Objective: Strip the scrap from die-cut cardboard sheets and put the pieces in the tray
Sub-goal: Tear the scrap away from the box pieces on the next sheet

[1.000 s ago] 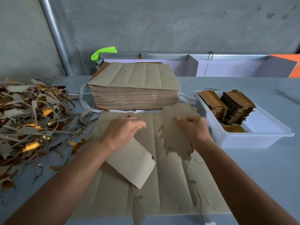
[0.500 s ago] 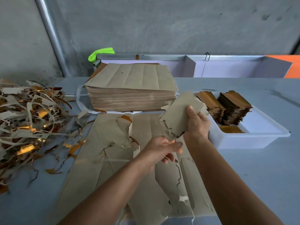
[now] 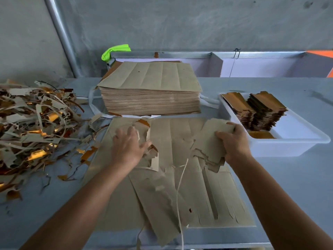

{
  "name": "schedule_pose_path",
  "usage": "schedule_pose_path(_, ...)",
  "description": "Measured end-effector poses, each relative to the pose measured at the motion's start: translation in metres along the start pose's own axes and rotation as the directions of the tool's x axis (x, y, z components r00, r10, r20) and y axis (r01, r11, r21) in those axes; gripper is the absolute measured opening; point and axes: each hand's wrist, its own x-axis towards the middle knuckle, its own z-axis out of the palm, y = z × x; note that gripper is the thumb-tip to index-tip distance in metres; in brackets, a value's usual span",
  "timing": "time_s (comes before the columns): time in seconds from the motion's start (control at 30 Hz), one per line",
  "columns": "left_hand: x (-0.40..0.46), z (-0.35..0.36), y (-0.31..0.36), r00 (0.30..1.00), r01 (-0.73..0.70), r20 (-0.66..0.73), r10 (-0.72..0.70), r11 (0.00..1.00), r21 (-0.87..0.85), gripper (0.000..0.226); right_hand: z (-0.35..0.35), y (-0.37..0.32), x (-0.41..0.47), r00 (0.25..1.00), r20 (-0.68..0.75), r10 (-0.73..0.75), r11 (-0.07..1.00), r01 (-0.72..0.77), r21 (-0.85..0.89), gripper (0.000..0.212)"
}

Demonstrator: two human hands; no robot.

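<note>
- One view only, from a camera worn on the person's head, so no second view shares the scene.
- It looks forward and steeply down over the grey surface (image 3: pixel 292 177), with both forearms entering from the bottom edge.
- It sits close: the left hand (image 3: pixel 128 147) and right hand (image 3: pixel 233 143) lie around mid-frame, on the die-cut sheet (image 3: pixel 180 177).
- The wide lens bends straight edges near the borders.
- The stack of sheets (image 3: pixel 151 91) lies centre, the scrap pile (image 3: pixel 34 127) left, the white tray (image 3: pixel 295 138) right.
- The concrete wall (image 3: pixel 180 22) fills the upper part.
</note>
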Motion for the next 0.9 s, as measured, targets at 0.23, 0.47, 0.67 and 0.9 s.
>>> schedule_pose_path(0.23,-0.009,0.024,-0.010,0.889,0.456,0.205,-0.409,0.828,-0.326,0.109,0.037,0.030,-0.035,0.957,0.270,0.105,0.992,-0.083,-0.093,0.054)
schedule_pose_path(0.47,-0.008,0.032,0.009,0.781,0.525,0.380,-0.496,0.191,-0.829,0.037,0.058,0.062,-0.047,0.943,0.283,0.173,0.978,-0.129,-0.166,0.055)
schedule_pose_path(0.67,-0.015,0.019,0.010,0.862,0.508,0.426,-0.276,0.475,-0.719,0.016,0.055,0.068,-0.043,0.949,0.283,0.135,0.991,-0.127,-0.049,0.056)
schedule_pose_path(0.9,0.027,-0.024,0.015,0.988,0.020,-0.047,-0.144,0.431,-0.902,0.016,0.016,0.015,-0.014,0.950,0.095,-0.296,0.951,0.303,-0.059,0.048)
